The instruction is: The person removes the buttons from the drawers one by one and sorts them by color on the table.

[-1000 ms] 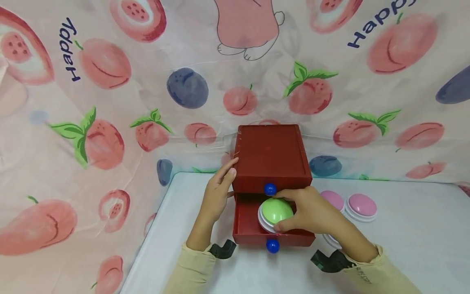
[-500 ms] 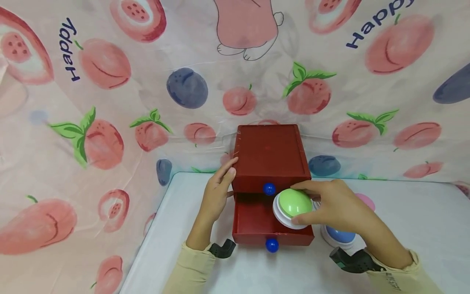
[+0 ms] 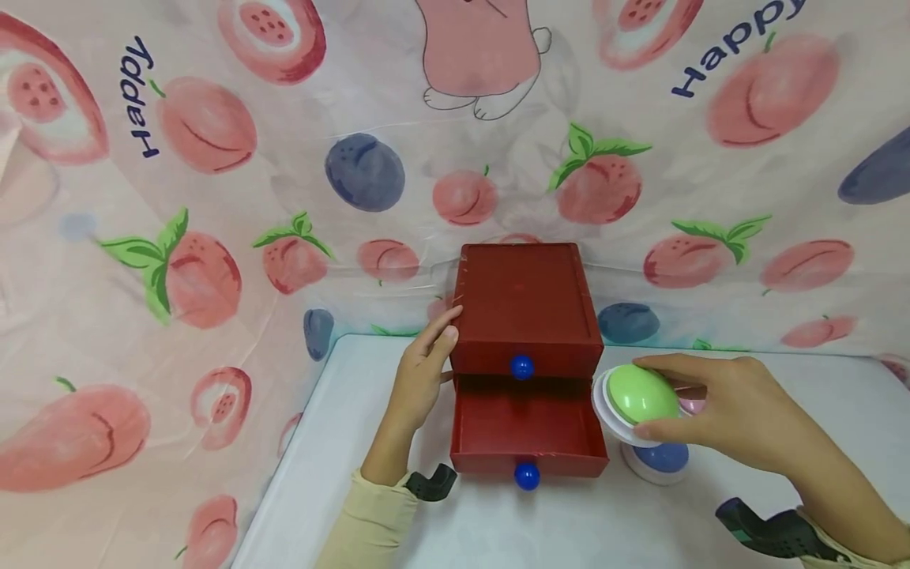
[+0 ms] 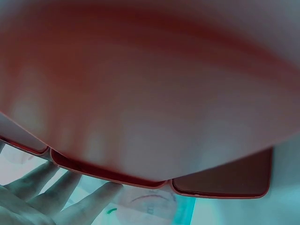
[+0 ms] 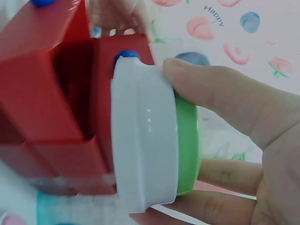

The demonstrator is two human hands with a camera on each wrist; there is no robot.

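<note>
A round push button with a green dome and white base is pinched between the thumb and fingers of my right hand, just right of the red drawer box. In the right wrist view the button is seen edge-on, with its white rim beside the thumb. My left hand rests against the box's left side, fingers extended. The box's lower drawer is pulled out and its visible floor is bare. The upper drawer, with a blue knob, is closed.
Below the held button, a blue push button sits on the white table. A pink push button is partly hidden behind the right hand. A fruit-patterned cloth hangs behind the box.
My right hand has lifted the green button out of the lower drawer and carried it right, past the drawer's side. The left hand stays where it was.
</note>
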